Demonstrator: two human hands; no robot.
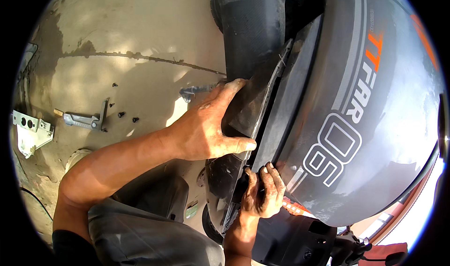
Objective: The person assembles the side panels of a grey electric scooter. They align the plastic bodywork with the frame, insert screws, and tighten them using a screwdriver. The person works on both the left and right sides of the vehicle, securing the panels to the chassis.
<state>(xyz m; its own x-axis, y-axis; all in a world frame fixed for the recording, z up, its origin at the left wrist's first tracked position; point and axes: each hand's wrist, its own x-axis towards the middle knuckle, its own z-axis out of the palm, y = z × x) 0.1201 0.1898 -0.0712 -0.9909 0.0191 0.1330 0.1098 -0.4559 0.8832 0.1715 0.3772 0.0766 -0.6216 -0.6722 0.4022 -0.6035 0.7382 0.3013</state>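
Observation:
A large glossy grey body panel with orange and white markings, part of what looks like a scooter, fills the right side. Along its left edge runs a black trim strip, with a dark gap beside it. My left hand grips a black plastic cover, thumb on its edge and fingers reaching behind it. Just below, my right hand is closed at the gap, fingertips pressed near the trim strip. Whether it pinches the cover or something inside the gap is hidden.
Several small dark screws lie on the concrete floor beside a grey metal lever. Farther left is a pale metal bracket. Another metal piece lies behind my left hand. An orange-and-white reflector sits right of my right hand.

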